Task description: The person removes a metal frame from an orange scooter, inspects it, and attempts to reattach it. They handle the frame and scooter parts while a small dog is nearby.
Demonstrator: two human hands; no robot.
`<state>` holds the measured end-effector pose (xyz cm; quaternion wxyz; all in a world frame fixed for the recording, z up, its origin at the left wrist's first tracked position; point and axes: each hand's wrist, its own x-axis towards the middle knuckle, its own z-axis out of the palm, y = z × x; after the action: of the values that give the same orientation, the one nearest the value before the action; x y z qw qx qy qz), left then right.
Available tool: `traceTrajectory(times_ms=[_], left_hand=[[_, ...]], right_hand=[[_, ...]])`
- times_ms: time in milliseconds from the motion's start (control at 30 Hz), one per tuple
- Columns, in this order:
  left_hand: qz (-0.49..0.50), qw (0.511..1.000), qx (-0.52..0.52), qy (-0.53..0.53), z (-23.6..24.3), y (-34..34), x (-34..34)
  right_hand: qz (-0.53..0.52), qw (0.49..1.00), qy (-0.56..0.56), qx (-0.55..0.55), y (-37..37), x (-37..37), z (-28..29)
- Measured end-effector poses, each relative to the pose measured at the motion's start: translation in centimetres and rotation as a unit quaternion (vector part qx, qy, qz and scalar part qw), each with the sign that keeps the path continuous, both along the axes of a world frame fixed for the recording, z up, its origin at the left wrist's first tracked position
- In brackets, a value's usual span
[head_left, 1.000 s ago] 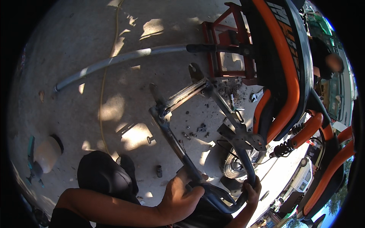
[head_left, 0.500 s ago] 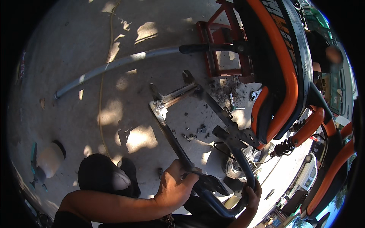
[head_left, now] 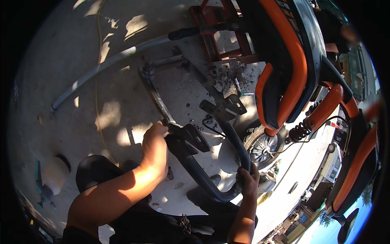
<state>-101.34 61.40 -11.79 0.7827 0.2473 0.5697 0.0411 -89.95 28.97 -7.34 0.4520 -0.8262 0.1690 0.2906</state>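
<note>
A black tubular metal frame (head_left: 187,162), bent into a U at its near end and carrying flat brackets, is held tilted over the concrete floor. My left hand (head_left: 155,142) is closed around its left tube, beside a slotted bracket. Around the near right bend wraps my right hand (head_left: 248,179), its fingers partly hidden by the tube. A crossbar with lugs joins the two tubes at the far end, close to a long grey pipe (head_left: 101,67). Right of the frame lies a wheel (head_left: 262,148) with a thin black cable near it.
An orange and black vehicle (head_left: 298,77) with a coil shock absorber (head_left: 298,132) fills the right side. Beyond stands a red metal stand (head_left: 209,46). A T-handled wrench (head_left: 239,87) lies near dark debris. A spray bottle (head_left: 56,175) stands left; another person (head_left: 335,40) is far right.
The frame has swung away from me, its far end now nearer the grey pipe. Both hands have gone with it, and my view has shifted, showing more of the wheel.
</note>
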Motion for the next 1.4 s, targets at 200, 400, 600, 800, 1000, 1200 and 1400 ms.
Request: traceTrajectory(times_ms=[200,400,600,800,1000,1200,1400], left_hand=[[0.034,0.998,-0.060,0.006,0.8,1.0,0.9],[0.020,1.000,-0.012,0.008,-0.8,1.0,1.3],[-0.003,1.000,-0.008,0.007,-1.4,1.8,1.6],[-0.020,0.999,-0.005,-0.028,-1.9,3.4,2.4],[-0.090,0.993,-0.029,-0.065,-0.9,5.1,3.4],[-0.131,0.985,-0.043,-0.100,-1.0,6.1,4.7],[-0.130,0.984,-0.051,-0.107,-1.5,6.3,4.7]], right_hand=[[0.005,1.000,0.008,-0.005,0.6,0.7,0.1],[-0.010,1.000,0.016,0.006,0.2,1.1,-0.3],[0.003,0.998,0.062,0.029,-0.2,2.0,-0.6],[-0.010,0.994,0.094,0.053,-0.2,2.6,-1.0],[-0.087,0.980,0.133,0.117,-1.7,3.1,-1.4],[-0.192,0.959,0.147,0.145,-2.8,3.8,-1.9],[-0.192,0.955,0.154,0.163,-3.1,4.1,-2.1]])
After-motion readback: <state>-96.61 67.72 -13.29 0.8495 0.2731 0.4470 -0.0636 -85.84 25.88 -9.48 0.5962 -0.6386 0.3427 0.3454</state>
